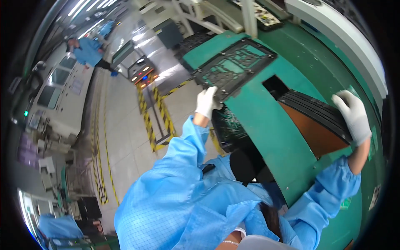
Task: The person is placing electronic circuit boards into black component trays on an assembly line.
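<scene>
bright overhead strip lights | floor glare | fisheye-bent edges | slight blur

A pale tiled floor (125, 125) fills the left half of the frame, crossed by yellow-and-black hazard stripes (160, 121). Grey machine cabinets (58, 87) line the far left, where a person in blue (88, 51) stands at upper left. Ceiling strip lights (83, 8) glow along the top left edge.

The gloved left hand (207, 102) grips the near corner of a dark perforated frame (234, 66) lying on the green surface (266, 125); the gloved right hand (354, 116) rests on a stack of black trays (313, 109).
</scene>
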### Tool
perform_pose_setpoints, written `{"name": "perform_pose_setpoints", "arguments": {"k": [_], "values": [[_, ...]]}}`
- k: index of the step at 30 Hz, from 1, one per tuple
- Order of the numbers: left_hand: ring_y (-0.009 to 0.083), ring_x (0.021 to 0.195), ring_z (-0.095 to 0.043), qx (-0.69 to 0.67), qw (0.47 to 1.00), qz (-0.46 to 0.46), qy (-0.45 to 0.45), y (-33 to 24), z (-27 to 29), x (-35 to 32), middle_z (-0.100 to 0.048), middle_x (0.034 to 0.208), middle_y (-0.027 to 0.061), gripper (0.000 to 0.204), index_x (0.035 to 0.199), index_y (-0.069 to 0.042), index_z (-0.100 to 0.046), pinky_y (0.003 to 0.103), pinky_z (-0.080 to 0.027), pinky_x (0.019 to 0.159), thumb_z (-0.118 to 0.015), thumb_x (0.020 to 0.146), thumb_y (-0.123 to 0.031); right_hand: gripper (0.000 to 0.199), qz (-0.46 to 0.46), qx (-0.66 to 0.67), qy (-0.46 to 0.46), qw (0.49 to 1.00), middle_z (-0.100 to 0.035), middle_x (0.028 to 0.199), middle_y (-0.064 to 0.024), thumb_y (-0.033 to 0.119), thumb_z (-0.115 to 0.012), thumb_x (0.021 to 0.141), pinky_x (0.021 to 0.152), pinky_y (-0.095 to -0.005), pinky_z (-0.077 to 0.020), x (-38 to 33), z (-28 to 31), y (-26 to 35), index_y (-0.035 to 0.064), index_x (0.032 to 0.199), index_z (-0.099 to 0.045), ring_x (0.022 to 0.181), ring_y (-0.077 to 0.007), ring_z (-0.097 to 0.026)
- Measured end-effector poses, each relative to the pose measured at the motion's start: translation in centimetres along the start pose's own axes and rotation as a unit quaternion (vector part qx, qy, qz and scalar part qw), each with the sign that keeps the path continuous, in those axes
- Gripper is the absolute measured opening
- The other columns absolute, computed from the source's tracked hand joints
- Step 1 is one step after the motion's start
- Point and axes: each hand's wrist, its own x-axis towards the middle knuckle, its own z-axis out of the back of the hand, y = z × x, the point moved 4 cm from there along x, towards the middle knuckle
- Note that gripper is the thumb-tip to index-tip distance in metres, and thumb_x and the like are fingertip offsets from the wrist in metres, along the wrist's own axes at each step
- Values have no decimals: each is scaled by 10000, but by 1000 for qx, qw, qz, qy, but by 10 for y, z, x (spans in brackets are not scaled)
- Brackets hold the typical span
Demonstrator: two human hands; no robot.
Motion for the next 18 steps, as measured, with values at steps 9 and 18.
{"name": "perform_pose_setpoints", "arguments": {"k": [9,18], "values": [[275,417,-546,-39,999,10,-5,2,5,-2,-576,627,126,307,919,37,-577,379,-465,412,-606,905,-268,287,-7,9,19,1000,-601,816,-107,226,-587,953,747,-310,-462,13,-8,-26,-57,994,-613,779,-173,-566],[330,553,-618,-101,994,37,33,10,14,-7,-644,799,192,289,979,81,-580,438,-499,469,-593,904,-197,329,-29,24,59,998,-582,857,-59,269,-573,987,785,-276,-450,18,-6,-25,-53,1045,-605,824,-136,-548]]}}
